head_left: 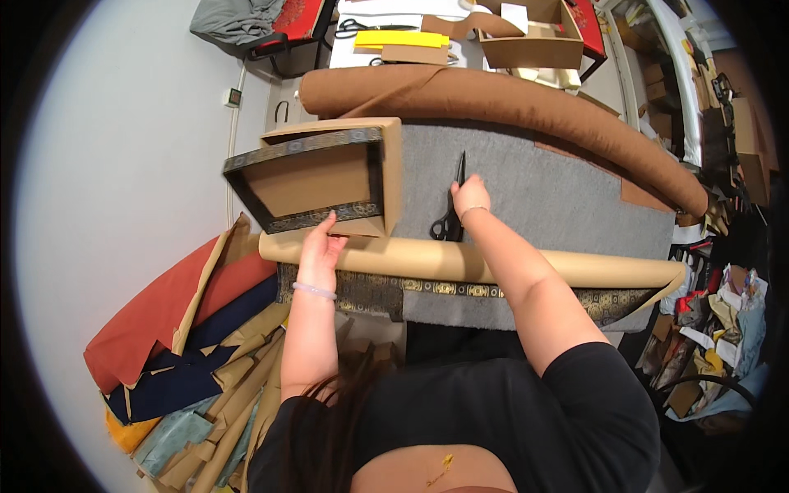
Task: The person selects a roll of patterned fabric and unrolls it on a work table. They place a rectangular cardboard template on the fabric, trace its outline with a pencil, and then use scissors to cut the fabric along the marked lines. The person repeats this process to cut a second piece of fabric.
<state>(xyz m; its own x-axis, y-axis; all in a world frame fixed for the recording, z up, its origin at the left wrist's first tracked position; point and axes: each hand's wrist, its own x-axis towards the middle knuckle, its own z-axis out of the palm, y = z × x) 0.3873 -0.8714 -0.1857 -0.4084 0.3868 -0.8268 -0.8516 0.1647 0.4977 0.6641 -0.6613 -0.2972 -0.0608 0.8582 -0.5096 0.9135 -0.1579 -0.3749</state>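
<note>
My left hand [320, 246] grips the lower edge of a shallow cardboard tray [308, 182] whose rim is wrapped in dark patterned fabric. The tray is tilted up, its hollow side facing me, in front of a plain cardboard box [393, 177]. Over the grey mat, my right hand [471, 195] closes around the middle of a pair of black scissors [445, 228]. Their blades point away from me and the handles toward me. Part of the scissors is covered by my fingers. Between me and the mat lies a tan roll [394, 256] backing dark patterned fabric [362, 289].
A long brown fabric roll [493, 97] spans the far side of the grey mat [567, 197]. Behind it are an open cardboard box [530, 53] and another pair of scissors [352, 27]. Rolled materials [234, 386] lean at the left; scraps [723, 329] pile up at the right.
</note>
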